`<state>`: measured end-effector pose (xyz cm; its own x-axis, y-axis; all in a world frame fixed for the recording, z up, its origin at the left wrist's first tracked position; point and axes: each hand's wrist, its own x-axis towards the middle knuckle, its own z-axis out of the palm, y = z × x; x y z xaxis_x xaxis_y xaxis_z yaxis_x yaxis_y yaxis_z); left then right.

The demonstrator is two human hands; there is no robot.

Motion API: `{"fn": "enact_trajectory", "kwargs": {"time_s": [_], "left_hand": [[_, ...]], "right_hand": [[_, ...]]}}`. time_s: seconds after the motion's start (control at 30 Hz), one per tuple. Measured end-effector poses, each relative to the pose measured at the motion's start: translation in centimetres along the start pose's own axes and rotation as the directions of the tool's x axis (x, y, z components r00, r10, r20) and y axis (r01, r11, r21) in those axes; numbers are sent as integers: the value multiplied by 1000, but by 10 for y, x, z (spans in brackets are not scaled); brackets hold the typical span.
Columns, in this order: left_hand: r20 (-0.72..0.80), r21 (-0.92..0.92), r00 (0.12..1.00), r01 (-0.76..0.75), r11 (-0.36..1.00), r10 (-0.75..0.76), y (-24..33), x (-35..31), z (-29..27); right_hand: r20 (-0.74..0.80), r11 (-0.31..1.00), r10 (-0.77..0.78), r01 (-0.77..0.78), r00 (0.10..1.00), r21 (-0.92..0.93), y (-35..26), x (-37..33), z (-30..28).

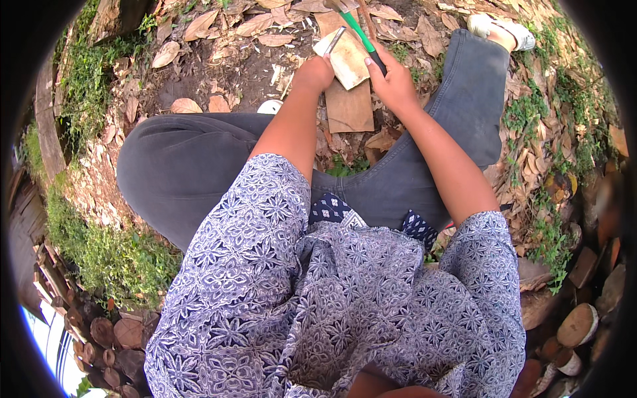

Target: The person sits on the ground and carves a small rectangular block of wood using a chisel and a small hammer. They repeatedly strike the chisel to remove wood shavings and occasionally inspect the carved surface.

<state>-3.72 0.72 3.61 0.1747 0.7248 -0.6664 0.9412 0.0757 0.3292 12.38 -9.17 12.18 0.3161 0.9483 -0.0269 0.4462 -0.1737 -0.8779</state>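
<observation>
My left hand (315, 71) is closed round a narrow metal chisel (336, 40), whose blade slants up over a pale wooden block (352, 63). In my right hand (393, 81) is a hammer (358, 30) with a green and black handle; its head lies at the top edge of the view, partly cut off. The block rests tilted on a flat brown board (350, 109) on the ground, between my hands. A thin brown stick-like piece (366, 18) shows beside the hammer handle; I cannot make out what it is.
My legs in dark trousers (186, 149) frame the board on both sides. Dry leaves (255, 25) and pale wood chips (279, 76) litter the soil. Stacked cut logs (577, 325) stand at the lower right, with more logs (129, 331) at the lower left.
</observation>
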Motion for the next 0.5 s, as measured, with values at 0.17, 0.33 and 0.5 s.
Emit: {"fn": "enact_trajectory", "kwargs": {"time_s": [0.17,0.33,0.5], "left_hand": [[7,11,1000,-15,1000,15,-7,8,3],[-27,12,997,-66,998,66,2,4,1],[-291,-76,951,-136,988,108,-10,2,-1]], "right_hand": [[214,939,236,-165,948,-302,10,11,0],[204,954,202,-145,958,-263,45,3,-1],[258,871,462,-488,849,47,14,12,-29]]}}
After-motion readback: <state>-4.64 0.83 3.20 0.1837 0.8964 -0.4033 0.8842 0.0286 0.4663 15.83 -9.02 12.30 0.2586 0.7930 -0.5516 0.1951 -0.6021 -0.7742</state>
